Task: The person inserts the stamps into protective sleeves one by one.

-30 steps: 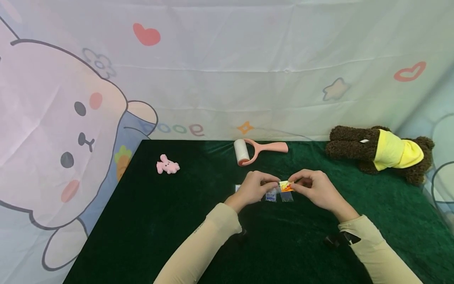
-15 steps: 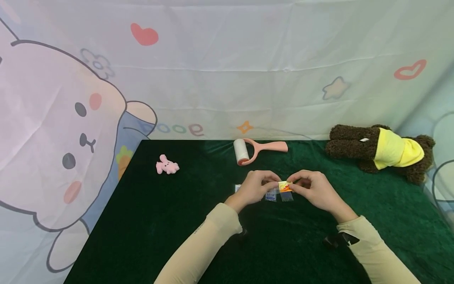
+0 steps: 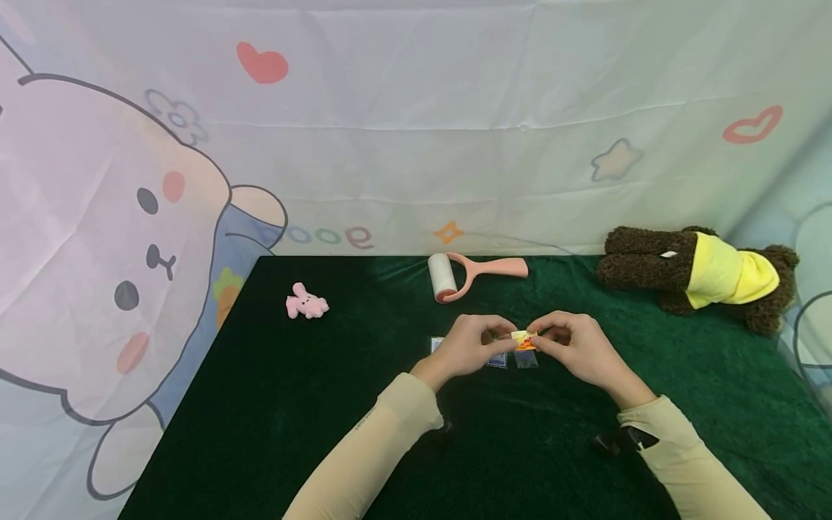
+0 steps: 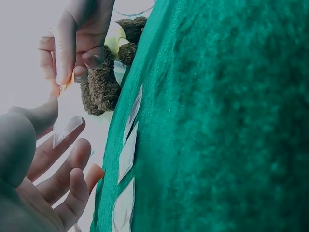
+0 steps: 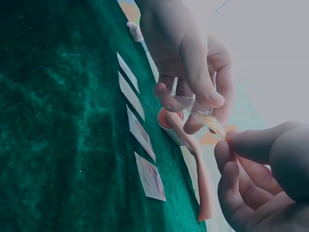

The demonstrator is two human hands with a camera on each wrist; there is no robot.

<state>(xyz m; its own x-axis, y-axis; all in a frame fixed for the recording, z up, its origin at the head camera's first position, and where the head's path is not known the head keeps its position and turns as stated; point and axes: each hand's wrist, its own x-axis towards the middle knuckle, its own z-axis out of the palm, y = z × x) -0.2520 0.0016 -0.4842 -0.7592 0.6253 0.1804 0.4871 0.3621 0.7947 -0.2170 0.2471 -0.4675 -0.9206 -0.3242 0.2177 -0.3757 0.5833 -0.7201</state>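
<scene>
A small yellow-and-orange card (image 3: 523, 340) is held up between both hands over the table. My right hand (image 3: 581, 354) pinches its right end between thumb and fingertips. On the other side, my left hand (image 3: 464, 348) pinches a clear plastic sleeve (image 5: 182, 102), its thumb laid along the plastic. In the right wrist view the card's other end appears to overlap the sleeve; how far inside it sits I cannot tell. Below the hands, several small sleeved cards (image 5: 141, 133) lie in a row on the green cloth, partly hidden by my left hand in the head view.
A pink-handled lint roller (image 3: 477, 273) lies behind the hands. To the far left is a small pink plush toy (image 3: 307, 302). A brown teddy bear (image 3: 650, 261) in yellow lies at the right. A printed curtain (image 3: 416, 144) hangs behind the green-covered table (image 3: 292, 433).
My left thumb has shifted slightly right and down, towards the card. The right hand keeps its pinch and has hardly moved.
</scene>
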